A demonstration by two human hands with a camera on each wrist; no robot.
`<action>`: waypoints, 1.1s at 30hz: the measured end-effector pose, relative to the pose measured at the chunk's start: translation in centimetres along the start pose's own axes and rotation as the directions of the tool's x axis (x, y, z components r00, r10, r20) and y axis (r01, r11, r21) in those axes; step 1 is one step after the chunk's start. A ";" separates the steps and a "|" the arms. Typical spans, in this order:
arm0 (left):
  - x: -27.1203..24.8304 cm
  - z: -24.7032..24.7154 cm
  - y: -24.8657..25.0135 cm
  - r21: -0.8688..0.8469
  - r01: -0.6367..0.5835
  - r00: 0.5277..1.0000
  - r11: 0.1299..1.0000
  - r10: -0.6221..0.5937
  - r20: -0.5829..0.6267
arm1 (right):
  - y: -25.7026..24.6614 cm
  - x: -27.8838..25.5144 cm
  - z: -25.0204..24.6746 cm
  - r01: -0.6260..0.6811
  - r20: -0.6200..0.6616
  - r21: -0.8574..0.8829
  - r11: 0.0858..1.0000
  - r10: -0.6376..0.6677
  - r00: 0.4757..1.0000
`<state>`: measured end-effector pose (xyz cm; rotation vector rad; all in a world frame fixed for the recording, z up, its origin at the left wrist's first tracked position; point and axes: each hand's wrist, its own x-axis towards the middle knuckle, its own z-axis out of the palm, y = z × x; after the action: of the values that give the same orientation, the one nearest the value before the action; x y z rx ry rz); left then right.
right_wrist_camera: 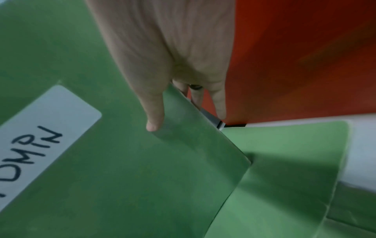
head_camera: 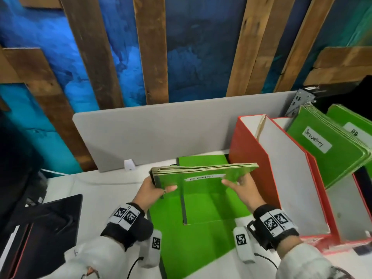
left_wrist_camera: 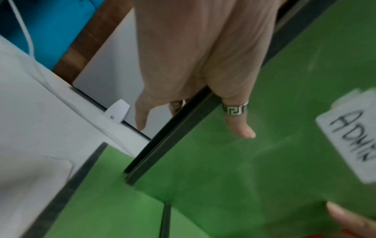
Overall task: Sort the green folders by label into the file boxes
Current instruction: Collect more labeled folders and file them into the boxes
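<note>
A stack of green folders (head_camera: pixel 203 176) labelled ADMIN (left_wrist_camera: pixel 352 140) is held upright above the desk. My left hand (head_camera: pixel 159 188) grips its left spine edge, thumb (left_wrist_camera: pixel 242 127) on the front cover. My right hand (head_camera: pixel 239 184) grips the right edge, thumb (right_wrist_camera: pixel 154 119) on the front and fingers behind. More green folders (head_camera: pixel 193 234) lie flat on the desk below. Red file boxes (head_camera: pixel 261 168) stand to the right: the nearest one holds no folders, the further ones hold folders labelled SECURITY (head_camera: pixel 326 143) and HR (head_camera: pixel 354 131).
A grey divider panel (head_camera: pixel 161 133) runs along the back of the white desk (head_camera: pixel 100 186). A small white device (head_camera: pixel 129 165) sits at its foot. A dark tray or laptop (head_camera: pixel 40 228) lies at the front left. Cables trail from the wrist cameras.
</note>
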<state>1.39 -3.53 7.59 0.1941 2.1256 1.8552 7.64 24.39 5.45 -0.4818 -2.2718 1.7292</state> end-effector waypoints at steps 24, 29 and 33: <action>-2.9 2.0 8.5 -0.113 -0.292 0.956 0.950 0.292 -0.021 | -9.9 -6.5 -7.5 -0.029 0.300 0.373 0.927 -0.091 0.949; -4.3 6.3 10.7 -0.148 -0.319 0.948 0.936 0.319 -0.023 | -10.0 -7.0 -11.3 -0.111 0.298 0.539 0.835 -0.066 0.952; -3.9 10.4 11.0 -0.144 -0.257 0.962 0.956 0.268 0.061 | -10.0 -7.1 -15.4 -0.032 0.154 0.543 0.839 -0.062 0.986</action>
<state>7.29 6.72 17.85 0.5343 1.9907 2.0907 18.96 32.67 19.18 -0.1992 -1.7317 2.3586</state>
